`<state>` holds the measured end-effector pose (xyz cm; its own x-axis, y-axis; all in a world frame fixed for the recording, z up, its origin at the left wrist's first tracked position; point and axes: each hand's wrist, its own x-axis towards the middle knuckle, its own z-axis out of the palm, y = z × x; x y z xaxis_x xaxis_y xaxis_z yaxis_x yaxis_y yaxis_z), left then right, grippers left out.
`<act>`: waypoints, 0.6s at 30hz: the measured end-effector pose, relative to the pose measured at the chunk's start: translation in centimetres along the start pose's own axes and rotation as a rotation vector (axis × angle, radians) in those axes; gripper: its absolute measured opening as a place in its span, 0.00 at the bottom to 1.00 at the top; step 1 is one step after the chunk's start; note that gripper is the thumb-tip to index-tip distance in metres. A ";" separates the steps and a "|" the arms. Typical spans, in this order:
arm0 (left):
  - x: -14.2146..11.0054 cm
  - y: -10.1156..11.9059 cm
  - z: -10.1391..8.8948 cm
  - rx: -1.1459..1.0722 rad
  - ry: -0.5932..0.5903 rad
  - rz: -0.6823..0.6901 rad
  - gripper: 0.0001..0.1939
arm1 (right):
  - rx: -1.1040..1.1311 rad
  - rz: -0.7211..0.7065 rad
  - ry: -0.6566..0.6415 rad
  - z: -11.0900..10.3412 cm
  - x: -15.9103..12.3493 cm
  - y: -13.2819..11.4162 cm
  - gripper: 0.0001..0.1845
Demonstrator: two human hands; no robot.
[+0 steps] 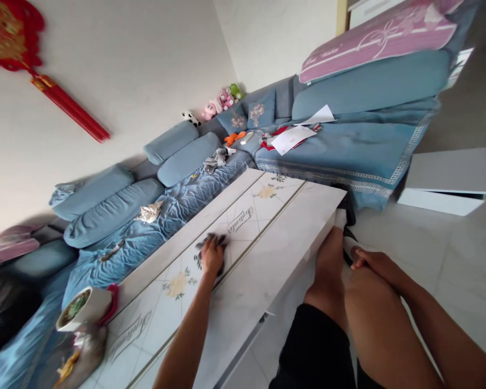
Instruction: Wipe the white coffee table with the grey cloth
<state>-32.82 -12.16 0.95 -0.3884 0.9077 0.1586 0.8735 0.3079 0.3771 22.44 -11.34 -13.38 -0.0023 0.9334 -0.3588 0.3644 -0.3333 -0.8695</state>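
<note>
Two bare hands are well apart: the left hand [212,256] grips a crumpled dark-grey cloth [222,246] against the long white marble-patterned table [291,232], on its printed middle strip; the right hand [360,258], beyond the table's near side, rests by the bent knee [364,286], its grip unclear. The cloth lies under the left fingers, its long axis unclear; that nearer arm reaches obliquely over the table. Behind the table stands a blue fabric-covered sofa [332,146]; a white pot [89,308] sits at its far-left end.
</note>
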 end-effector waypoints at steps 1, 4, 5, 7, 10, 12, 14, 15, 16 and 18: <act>1.5 3.8 1.4 -0.020 -0.025 0.063 0.30 | 0.003 0.021 0.005 0.0 -0.3 -0.1 0.34; 2.2 12.2 6.0 -0.083 -0.112 0.260 0.27 | 0.026 0.036 0.016 0.1 -1.5 -0.4 0.33; 1.2 13.8 7.2 -0.110 -0.147 0.352 0.27 | 0.031 0.028 0.021 0.1 -1.8 -0.5 0.33; -2.2 14.7 8.5 -0.177 -0.219 0.579 0.29 | 0.038 0.016 0.027 0.2 -2.1 -0.7 0.33; -9.7 10.3 6.7 -0.243 -0.324 0.856 0.34 | 0.038 0.030 0.027 0.4 -1.8 -0.8 0.33; -15.5 4.5 3.5 -0.199 -0.370 0.871 0.39 | 0.036 0.056 0.027 0.4 -1.3 -0.7 0.32; -21.0 -2.1 -0.2 -0.095 -0.355 0.765 0.42 | 0.036 0.077 0.022 0.4 -0.6 -0.5 0.32; -23.5 -5.1 -1.9 -0.038 -0.302 0.673 0.41 | 0.037 0.084 0.014 0.3 -0.3 -0.4 0.32; -25.5 -7.7 -3.2 0.012 -0.236 0.581 0.41 | 0.036 0.088 0.006 0.2 0.0 -0.3 0.32; -28.1 -11.1 -4.8 0.083 -0.114 0.446 0.39 | 0.025 0.080 -0.012 -0.1 0.5 0.0 0.33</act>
<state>-32.99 -42.47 -3.36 0.0613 0.9807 0.1855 0.9700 -0.1023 0.2203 22.51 -10.85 -13.58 0.0150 0.9022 -0.4310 0.3406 -0.4099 -0.8461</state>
